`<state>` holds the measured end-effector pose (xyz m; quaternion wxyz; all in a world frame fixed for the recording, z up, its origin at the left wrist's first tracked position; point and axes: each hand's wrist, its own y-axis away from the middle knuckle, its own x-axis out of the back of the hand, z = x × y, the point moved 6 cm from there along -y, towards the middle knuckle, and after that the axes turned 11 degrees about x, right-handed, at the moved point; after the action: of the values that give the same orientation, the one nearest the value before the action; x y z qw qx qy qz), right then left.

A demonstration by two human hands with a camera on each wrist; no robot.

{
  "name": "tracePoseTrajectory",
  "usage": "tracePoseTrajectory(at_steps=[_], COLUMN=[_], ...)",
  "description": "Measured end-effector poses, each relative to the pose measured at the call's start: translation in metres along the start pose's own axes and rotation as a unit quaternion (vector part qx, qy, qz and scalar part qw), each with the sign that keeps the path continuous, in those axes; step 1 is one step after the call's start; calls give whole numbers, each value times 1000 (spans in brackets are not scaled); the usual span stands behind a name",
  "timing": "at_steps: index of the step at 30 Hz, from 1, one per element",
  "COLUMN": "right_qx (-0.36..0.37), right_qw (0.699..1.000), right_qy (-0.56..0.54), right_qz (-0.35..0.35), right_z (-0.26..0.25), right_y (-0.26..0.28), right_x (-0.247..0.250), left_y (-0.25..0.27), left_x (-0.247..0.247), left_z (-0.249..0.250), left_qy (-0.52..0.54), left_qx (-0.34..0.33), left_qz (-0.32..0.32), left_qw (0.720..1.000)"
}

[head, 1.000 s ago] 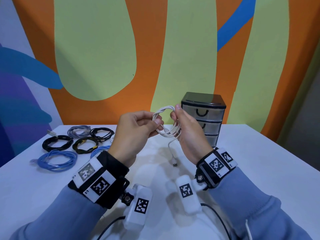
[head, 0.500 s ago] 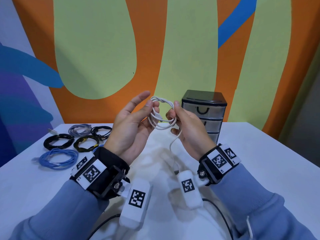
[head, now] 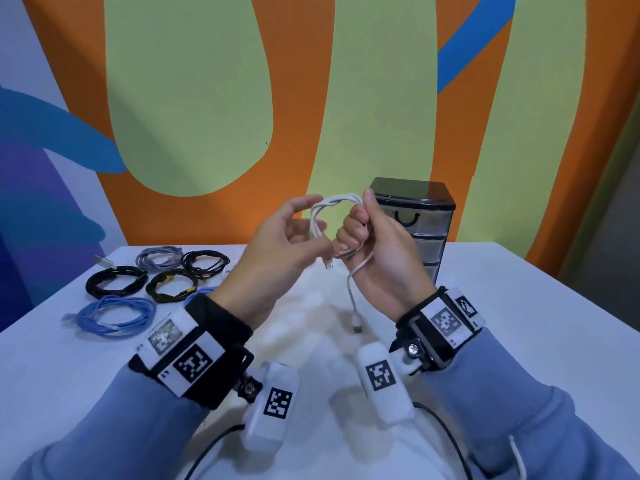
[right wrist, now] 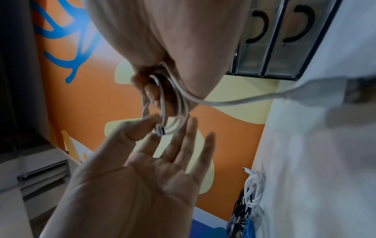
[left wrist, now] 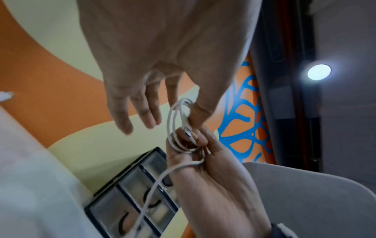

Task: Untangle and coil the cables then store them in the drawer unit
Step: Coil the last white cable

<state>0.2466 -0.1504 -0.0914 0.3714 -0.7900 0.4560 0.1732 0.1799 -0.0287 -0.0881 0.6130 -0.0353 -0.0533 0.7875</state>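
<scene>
Just above the middle of the head view, the white cable [head: 334,216] is being held up in the air, in front of the orange and green wall. It is looking thin, smooth and pale, wound into a few loose loops about as wide as the fingers gripping it. The right hand [head: 375,258] is curling its fingers and thumb round the right side of the coil, keeping the loops bunched. One loose end is hanging down from that hand toward the white counter [head: 519,323], ending in a wider white plug near the centre of the frame. The left hand [head: 277,261] is sitting left of the coil with its fingers mostly straight and spread; its thumb and forefinger are pinching the other end, a small metal-tipped connector [right wrist: 160,130], at the bottom of the loops.

Behind the right hand, right of centre, the drawer unit [head: 420,223] is standing on the counter with its black top and clear drawers with black handles all pushed in. At mid left, coiled cables [head: 152,278] in black, grey and blue are lying together on the counter.
</scene>
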Motion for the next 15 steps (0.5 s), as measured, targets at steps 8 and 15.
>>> tracePoseTrajectory(at_steps=[8,15], right_qx=[-7,-21], right_qw=[995,992], right_qy=[-96,-111], right_qz=[35,52], right_z=[-11,-20], right_y=[-6,-6], right_x=[10,16], left_y=[8,-7], left_x=[-23,27], left_z=[-26,-5], left_qy=[-44,-78], left_qx=[107,56], left_qz=[-146,16], left_qw=[983,995])
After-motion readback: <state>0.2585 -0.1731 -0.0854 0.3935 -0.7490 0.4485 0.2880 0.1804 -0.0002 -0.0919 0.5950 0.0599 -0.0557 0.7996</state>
